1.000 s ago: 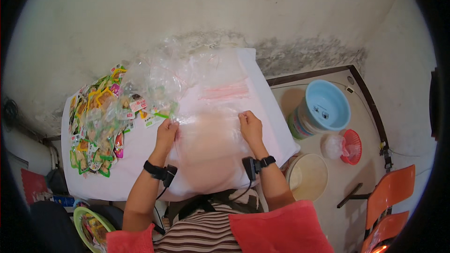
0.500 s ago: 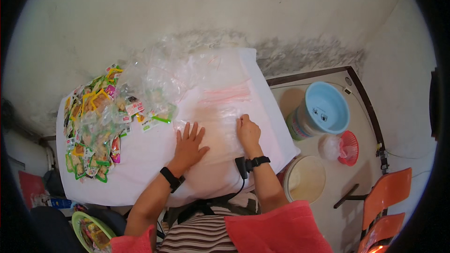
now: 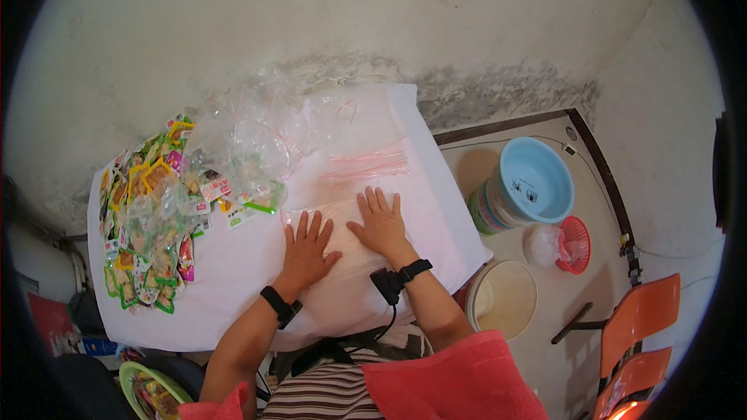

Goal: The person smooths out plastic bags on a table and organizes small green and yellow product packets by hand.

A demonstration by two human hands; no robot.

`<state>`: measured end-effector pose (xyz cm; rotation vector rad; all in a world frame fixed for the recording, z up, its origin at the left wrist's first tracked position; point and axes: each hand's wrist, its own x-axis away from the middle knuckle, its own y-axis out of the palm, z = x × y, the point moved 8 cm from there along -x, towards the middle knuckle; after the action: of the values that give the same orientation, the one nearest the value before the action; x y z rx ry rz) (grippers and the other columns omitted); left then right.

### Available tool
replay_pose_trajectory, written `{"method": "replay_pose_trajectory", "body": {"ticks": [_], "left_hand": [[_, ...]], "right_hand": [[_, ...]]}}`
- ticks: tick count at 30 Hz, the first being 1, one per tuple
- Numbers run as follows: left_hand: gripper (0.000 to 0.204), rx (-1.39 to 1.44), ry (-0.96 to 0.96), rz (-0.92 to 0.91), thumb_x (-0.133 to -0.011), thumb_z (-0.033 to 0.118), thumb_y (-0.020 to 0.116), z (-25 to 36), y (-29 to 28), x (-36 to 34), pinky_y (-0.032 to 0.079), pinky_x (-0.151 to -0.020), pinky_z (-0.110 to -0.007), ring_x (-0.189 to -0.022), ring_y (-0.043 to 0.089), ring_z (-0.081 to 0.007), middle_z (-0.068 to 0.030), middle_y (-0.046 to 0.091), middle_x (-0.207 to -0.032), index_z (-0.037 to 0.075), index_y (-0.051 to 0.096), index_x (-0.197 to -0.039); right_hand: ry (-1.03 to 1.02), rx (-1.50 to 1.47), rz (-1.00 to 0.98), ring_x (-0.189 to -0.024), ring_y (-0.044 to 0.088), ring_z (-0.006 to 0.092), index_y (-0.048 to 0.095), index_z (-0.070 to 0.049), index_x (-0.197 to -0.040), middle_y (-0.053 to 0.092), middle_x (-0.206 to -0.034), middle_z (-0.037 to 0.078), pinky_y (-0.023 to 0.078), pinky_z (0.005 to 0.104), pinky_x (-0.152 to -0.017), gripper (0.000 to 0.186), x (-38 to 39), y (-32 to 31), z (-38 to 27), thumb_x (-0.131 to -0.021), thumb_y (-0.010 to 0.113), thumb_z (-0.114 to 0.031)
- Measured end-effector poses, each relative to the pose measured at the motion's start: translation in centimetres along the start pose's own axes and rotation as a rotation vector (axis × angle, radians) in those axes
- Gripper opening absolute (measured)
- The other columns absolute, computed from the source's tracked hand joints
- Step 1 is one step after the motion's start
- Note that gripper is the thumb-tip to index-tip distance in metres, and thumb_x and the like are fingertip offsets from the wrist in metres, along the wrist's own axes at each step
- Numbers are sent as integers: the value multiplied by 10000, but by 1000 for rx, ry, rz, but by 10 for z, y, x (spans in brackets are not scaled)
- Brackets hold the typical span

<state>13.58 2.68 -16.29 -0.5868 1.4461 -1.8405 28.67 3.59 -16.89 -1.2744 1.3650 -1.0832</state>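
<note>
A clear plastic bag [image 3: 341, 216] lies flat on the white-covered table [image 3: 233, 295]. My left hand [image 3: 306, 255] rests on its left part, palm down with fingers spread. My right hand [image 3: 381, 225] is laid over its right part, also palm down and fingers stretched out. Neither hand grips anything. Just beyond the hands lie clear bags with red strips [image 3: 369, 162], their edges overlapping. Parts of the bag under my palms are hidden, and its outline is hard to make out against the white cloth.
Colourful snack packets [image 3: 148, 225] are heaped on the table's left, beside crumpled clear bags [image 3: 253, 120]. Right of the table stand a blue basin [image 3: 537, 179], a red basket [image 3: 576, 245], a pale bucket [image 3: 506, 299] and orange chairs [image 3: 642, 315]. A green basket [image 3: 128, 381] sits lower left.
My right hand has opened from a closed pinch at the bag's right edge and moved left to lie flat on it. My left hand stays spread on the bag.
</note>
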Motion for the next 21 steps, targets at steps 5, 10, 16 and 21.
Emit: {"method": "replay_pose_trajectory", "body": {"ticks": [5,10,16,21], "left_hand": [[674,-58,36,54,-808,453,549,0,4,-2,148,-1016,-615,-1340,167,-372,-160,260,-1436,104,364,-1354],[672,-43,42,67,-809,454,551,1,-1,-1,163,-1006,-624,-1337,178,-370,-163,262,-1434,103,366,-1351],[682,-65,34,49,-806,453,557,0,2,-3,165,-1007,-624,-1337,172,-376,-167,267,-1432,100,356,-1353],[685,-73,26,21,-811,451,555,0,1,-2,162,-1006,-628,-1339,161,-382,-176,254,-1435,94,344,-1357]], "right_hand": [[185,24,-11,-1350,185,329,328,-40,-1359,242,-1448,168,96,594,-1047,683,7,-7,50,-859,453,-488],[156,36,80,-1357,159,327,348,-47,-1356,234,-1442,197,140,591,-1039,626,22,-43,37,-883,432,-448],[-84,-208,39,-1360,160,318,350,-126,-1368,219,-1453,177,152,590,-1036,625,57,-4,-35,-850,506,-438],[96,-63,29,-1360,155,327,326,-144,-1384,201,-1460,179,121,587,-1046,636,77,-5,20,-862,464,-481]]}}
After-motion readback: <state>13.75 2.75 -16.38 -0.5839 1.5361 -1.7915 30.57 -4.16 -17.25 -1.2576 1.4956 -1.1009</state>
